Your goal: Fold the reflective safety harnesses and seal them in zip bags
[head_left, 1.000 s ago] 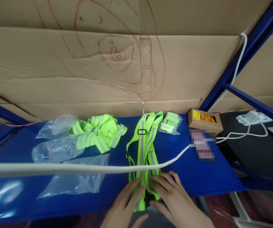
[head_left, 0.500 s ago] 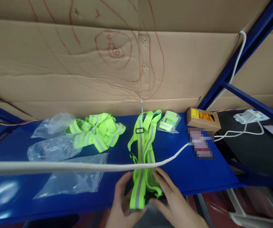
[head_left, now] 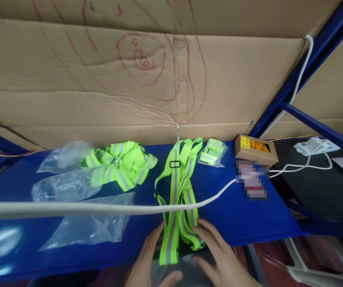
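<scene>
A neon green reflective strap harness (head_left: 174, 187) with a grey stripe and a black buckle lies lengthwise over the blue tabletop (head_left: 219, 223), its top below a small metal hook. Its lower loops droop at the table's front edge. My left hand (head_left: 147, 259) is open beside the left loop, thumb apart from the fingers. On the other side my right hand (head_left: 219, 255) is open too, fingertips close to the right loop; whether they touch it I cannot tell. A white cable (head_left: 147, 209) passes in front of the straps.
Left of the harness are a tangled pile of green straps (head_left: 126, 163) and clear plastic bags (head_left: 90, 223). Behind to the right are a bagged folded strap (head_left: 211, 151), a cardboard box (head_left: 256, 149) and a blurred pink item (head_left: 251, 179). A cardboard wall (head_left: 99, 79) stands behind.
Both hands have loosened from the lower loops, the left moving down and left. The loops have spread apart, and the strap's left side bows further out.
</scene>
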A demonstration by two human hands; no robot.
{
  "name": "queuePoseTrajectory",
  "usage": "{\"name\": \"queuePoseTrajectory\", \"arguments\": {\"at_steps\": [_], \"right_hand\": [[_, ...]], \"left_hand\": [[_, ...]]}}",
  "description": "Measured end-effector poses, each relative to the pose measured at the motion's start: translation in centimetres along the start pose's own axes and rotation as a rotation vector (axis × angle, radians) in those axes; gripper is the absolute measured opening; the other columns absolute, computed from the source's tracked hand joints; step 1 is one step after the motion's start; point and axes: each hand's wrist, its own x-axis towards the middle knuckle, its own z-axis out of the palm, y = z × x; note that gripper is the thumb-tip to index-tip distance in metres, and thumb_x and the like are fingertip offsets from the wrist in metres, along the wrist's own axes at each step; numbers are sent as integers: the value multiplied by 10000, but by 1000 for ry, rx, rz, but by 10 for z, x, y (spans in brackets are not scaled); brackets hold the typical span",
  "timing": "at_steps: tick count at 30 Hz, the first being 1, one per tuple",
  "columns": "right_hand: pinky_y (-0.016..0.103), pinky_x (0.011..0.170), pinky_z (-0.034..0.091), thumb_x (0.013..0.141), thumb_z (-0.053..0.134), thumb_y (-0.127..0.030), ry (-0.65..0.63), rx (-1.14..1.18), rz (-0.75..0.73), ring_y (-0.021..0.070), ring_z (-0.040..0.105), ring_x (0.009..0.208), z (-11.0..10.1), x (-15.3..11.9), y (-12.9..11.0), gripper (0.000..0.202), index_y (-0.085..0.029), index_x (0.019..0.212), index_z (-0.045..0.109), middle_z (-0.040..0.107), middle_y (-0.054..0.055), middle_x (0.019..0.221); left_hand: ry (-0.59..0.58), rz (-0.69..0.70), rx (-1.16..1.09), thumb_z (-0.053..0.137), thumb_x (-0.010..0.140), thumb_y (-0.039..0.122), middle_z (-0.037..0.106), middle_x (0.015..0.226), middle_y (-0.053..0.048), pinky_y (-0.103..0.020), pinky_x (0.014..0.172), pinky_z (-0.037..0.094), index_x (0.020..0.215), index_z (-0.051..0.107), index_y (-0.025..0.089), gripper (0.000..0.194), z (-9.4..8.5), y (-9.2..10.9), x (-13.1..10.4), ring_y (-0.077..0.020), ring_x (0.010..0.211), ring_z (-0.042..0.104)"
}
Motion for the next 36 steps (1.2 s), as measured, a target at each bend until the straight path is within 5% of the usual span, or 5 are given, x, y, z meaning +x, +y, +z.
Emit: {"name": "queuePoseTrajectory", "arguments": {"at_steps": [6, 14, 25, 32, 36], "right_hand": [[324, 1181, 431, 982, 561, -196, 171, 14, -124, 209, 485, 1437, 10, 12, 6, 500, -297, 1468, 501, 464, 56, 1574], [321, 1115, 514, 983, 608, -253, 168, -191, -204, 211, 571, 1354, -12, 6, 13, 598, -328, 1543, 412, 574, 52, 1479], [411, 1054, 491, 990, 607, -415, 355, -423, -446, 254, 593, 1243, -8, 5, -1, 396, -249, 1350, 599, 659, 86, 1324], [455, 1089, 353, 1001, 527, -182, 202, -573, -556, 205, 619, 980, -6, 12, 7, 137, -197, 1077, 640, 710, 42, 1025], [486, 1165, 253, 914, 594, -125, 127, -568, -467, 205, 616, 987, -36, -2, 21, 145, -213, 1024, 629, 703, 21, 1012]], "left_hand": [[-148, -111, -529, 853, 720, 472, 448, 1578, -132, -474, 1154, 463, 1613, 230, 347, 1096, 33, 13, 14, -384, 1414, 483], [-53, 353, 344, 723, 748, 315, 370, 1623, 43, -507, 1133, 507, 1552, 239, 567, 972, 34, 5, 22, -379, 1440, 442], [180, 604, 586, 453, 927, 365, 604, 1417, -55, -465, 936, 665, 1492, 448, 461, 573, -18, 46, 31, -312, 1262, 632], [-266, 933, 918, 429, 1039, 268, 645, 1365, -74, -477, 1180, 414, 1372, 576, 282, 364, 3, 114, 148, -226, 1304, 578], [-194, 846, 944, 507, 1012, 344, 725, 1063, -90, -472, 1079, 445, 1034, 709, 202, 247, 13, 123, 229, -256, 1092, 661]]}}
